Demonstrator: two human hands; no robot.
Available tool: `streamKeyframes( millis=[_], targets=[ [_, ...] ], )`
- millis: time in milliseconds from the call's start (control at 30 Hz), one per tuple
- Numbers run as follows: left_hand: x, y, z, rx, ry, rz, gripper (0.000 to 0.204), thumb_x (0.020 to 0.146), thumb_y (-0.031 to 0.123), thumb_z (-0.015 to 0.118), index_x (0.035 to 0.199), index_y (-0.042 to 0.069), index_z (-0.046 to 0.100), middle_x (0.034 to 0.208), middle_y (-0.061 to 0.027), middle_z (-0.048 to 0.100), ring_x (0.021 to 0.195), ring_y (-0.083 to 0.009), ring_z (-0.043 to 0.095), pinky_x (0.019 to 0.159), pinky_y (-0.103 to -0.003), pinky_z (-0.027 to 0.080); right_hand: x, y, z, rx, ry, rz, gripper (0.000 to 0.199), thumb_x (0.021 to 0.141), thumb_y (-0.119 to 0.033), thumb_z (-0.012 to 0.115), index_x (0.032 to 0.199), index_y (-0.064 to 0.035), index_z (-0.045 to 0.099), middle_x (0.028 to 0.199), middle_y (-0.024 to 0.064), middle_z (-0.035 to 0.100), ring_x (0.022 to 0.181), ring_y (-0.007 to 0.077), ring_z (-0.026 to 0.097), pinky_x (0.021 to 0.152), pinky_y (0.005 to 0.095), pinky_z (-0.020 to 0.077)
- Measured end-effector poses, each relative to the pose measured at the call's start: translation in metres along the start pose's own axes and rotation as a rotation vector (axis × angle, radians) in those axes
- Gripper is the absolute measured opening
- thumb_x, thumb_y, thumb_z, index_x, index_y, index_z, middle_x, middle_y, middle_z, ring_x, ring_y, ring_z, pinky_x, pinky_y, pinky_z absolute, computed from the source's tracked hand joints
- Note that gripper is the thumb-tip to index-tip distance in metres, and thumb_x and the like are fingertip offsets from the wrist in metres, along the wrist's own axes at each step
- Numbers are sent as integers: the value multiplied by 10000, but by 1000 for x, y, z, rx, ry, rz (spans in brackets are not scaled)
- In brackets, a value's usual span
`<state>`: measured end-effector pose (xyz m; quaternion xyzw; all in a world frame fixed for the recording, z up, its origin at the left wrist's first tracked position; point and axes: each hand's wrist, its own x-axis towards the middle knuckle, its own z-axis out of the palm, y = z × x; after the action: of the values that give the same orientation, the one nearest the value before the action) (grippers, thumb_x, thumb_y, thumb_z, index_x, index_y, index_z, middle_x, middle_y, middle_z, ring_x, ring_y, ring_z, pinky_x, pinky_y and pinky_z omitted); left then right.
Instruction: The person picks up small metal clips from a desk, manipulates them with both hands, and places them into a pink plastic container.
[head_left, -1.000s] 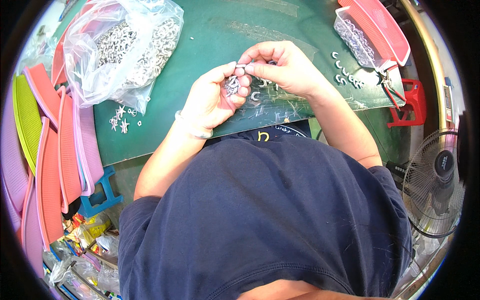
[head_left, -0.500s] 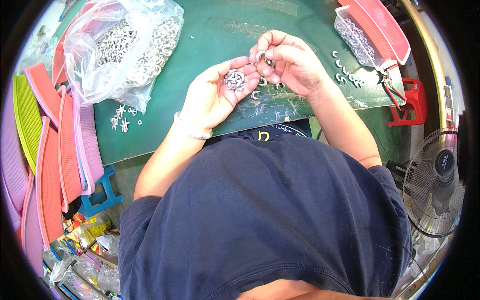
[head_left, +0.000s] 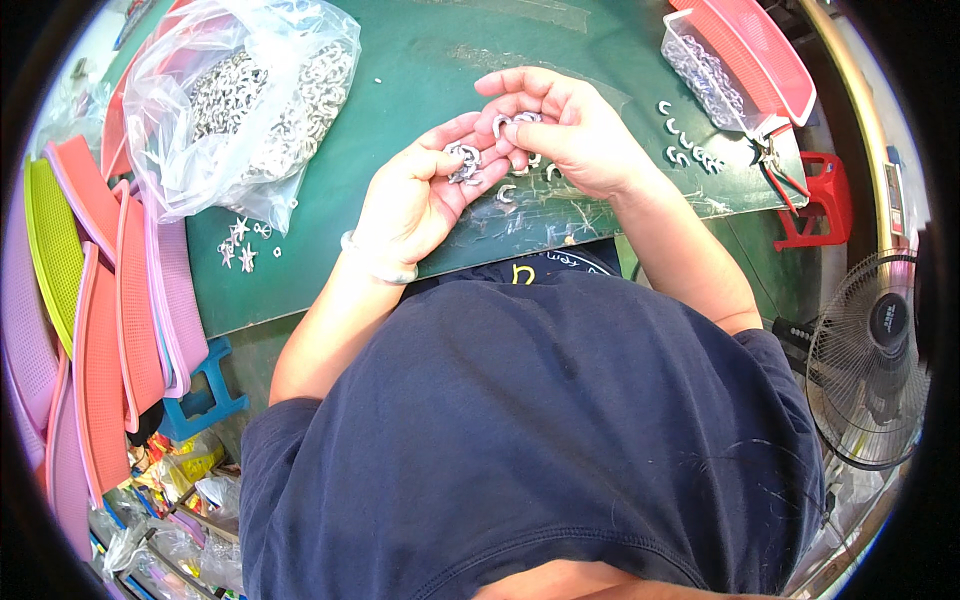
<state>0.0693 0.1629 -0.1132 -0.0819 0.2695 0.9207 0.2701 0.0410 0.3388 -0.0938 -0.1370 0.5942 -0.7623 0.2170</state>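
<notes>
Cupped palm up over the table, my left hand (head_left: 405, 205) holds a small heap of silver crescent-shaped metal pieces (head_left: 464, 166), its thumb bent over them. My right hand (head_left: 580, 135) meets its fingertips from the right. Several more crescents lie across the right fingers with the thumb pressed on them, and the index finger is stretched out above. A loose crescent (head_left: 505, 193) rests on the green table (head_left: 420, 60) just below the hands, with others partly hidden near the right fingers.
At the left stands a clear plastic bag (head_left: 285, 150) full of silver pieces, with star-shaped pieces (head_left: 238, 243) in front. On the right are scattered crescents (head_left: 678, 155), a clear box (head_left: 700, 75), red-handled pliers (head_left: 766, 152) and a pink basket (head_left: 775, 60). A fan (head_left: 870, 350) stands beyond the right edge.
My right hand has turned and loosened from a pinch, and crescents now show across its fingers. My left thumb has folded over its heap. Both hands have shifted slightly left.
</notes>
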Motion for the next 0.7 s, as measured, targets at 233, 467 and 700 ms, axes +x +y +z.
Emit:
streamKeyframes(
  millis=[233,467,700],
  targets=[
    [-1,1,1,-31,-48,-17,422,755,-88,341,1173,-92,404,1115,-224,497,1023,-323,523,951,-413,414,-5,-1,5,-131,-2,-76,411,774,35,444,1182,73,415,942,105,585,794,97,564,707,222,473],
    [-3,-2,4,61,-14,25,445,763,-111,333,1202,-62,384,1118,-197,501,1021,-297,530,931,-400,428,-4,2,4,-193,-23,-109,370,777,45,446,1146,77,447,957,124,598,817,142,594,731,248,489],
    [-5,-6,13,289,-7,66,441,794,-107,368,1230,-42,373,1108,-116,492,945,-167,548,856,-292,475,-2,-1,11,-282,-37,28,151,812,-19,554,938,61,575,888,91,588,803,140,601,668,249,522]
  ],
)
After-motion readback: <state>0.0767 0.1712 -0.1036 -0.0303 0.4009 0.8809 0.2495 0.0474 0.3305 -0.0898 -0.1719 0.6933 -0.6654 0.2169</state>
